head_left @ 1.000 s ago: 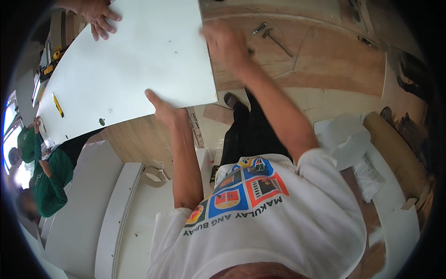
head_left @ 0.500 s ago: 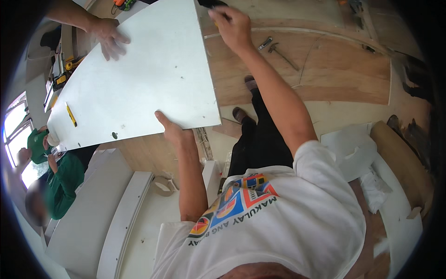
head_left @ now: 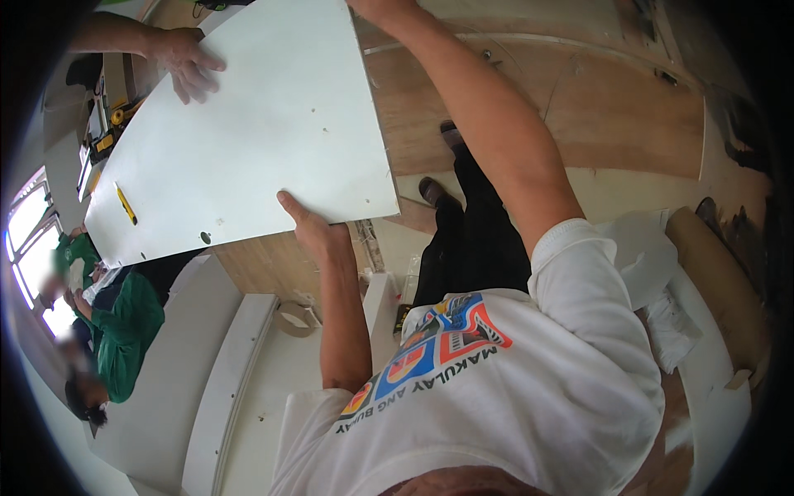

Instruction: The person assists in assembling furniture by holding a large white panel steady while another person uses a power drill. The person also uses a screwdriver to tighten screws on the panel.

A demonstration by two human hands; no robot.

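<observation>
A large white board [head_left: 248, 140] with a curved left edge lies before me, small holes along its near edge. My left hand [head_left: 318, 236] grips that near edge, its thumb on top and its fingers hidden beneath. My right hand [head_left: 385, 10] is at the board's far right corner, cut off by the top of the picture; its fingers do not show. A co-worker's hand [head_left: 188, 64] rests spread on the board's far left part. A yellow utility knife [head_left: 126, 203] lies on the board near its left end.
Curved plywood [head_left: 620, 116] lies on the floor beyond my feet. White panels [head_left: 227, 397] stand at lower left, near a tape roll [head_left: 295, 319]. Two people in green [head_left: 132, 331] sit at far left. Crumpled white sheeting [head_left: 670, 331] and brown cardboard [head_left: 719, 281] lie at right.
My right hand has moved up along the board's right edge, partly out of the picture. The hammer on the plywood is now mostly hidden behind my forearm. A person in green has leaned over.
</observation>
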